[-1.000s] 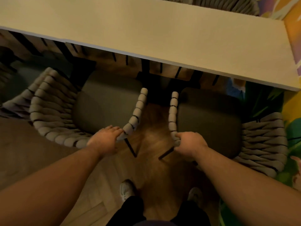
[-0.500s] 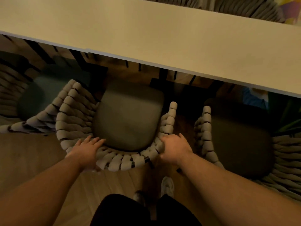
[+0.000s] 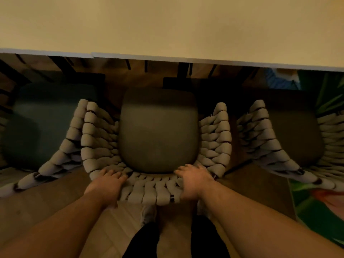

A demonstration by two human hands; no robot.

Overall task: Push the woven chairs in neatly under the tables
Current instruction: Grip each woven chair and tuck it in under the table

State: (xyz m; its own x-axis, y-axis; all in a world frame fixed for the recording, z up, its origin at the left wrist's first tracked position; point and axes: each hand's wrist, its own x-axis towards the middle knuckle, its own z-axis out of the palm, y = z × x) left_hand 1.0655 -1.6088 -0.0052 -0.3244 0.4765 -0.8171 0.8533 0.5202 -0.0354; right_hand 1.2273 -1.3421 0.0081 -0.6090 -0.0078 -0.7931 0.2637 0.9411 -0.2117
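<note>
Wrapping the padded back rim of the woven chair (image 3: 158, 131), the left grip (image 3: 107, 183) and right grip (image 3: 193, 180) held either side. Its seat lay mostly short of the desk (image 3: 167, 25). Soft weave over a stiff frame probably suited a light, even push.

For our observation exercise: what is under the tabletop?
Below its edge show dark table legs, wood floor and the cushion front of the middle woven chair; farther in, the tabletop hides everything.

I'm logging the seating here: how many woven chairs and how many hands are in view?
Chairs: 3 (left chair, middle chair, right chair)
Hands: 2 (left hand, right hand)
Total: 5
</note>
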